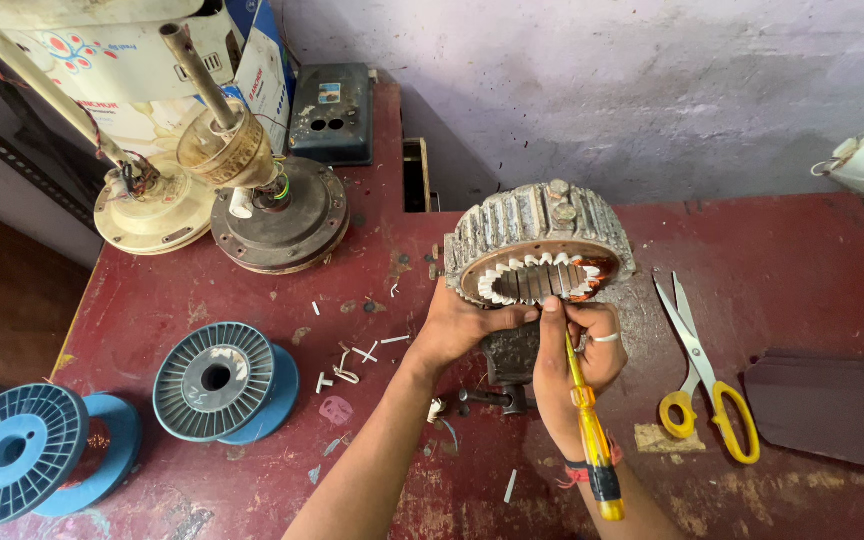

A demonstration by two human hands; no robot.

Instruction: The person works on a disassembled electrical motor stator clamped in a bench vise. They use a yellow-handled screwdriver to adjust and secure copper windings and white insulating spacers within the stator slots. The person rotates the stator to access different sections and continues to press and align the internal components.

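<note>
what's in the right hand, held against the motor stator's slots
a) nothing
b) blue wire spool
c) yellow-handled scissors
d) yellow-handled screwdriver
d: the right hand grips a yellow-handled screwdriver, its tip up at the slots of the stator; the scissors lie apart on the table.

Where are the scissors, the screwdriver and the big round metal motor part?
scissors (697, 372): head view, on the crossing of the blades.
screwdriver (592, 440): head view, on its yellow handle.
motor part (512, 225): head view, on its ribbed outer wall.
</note>
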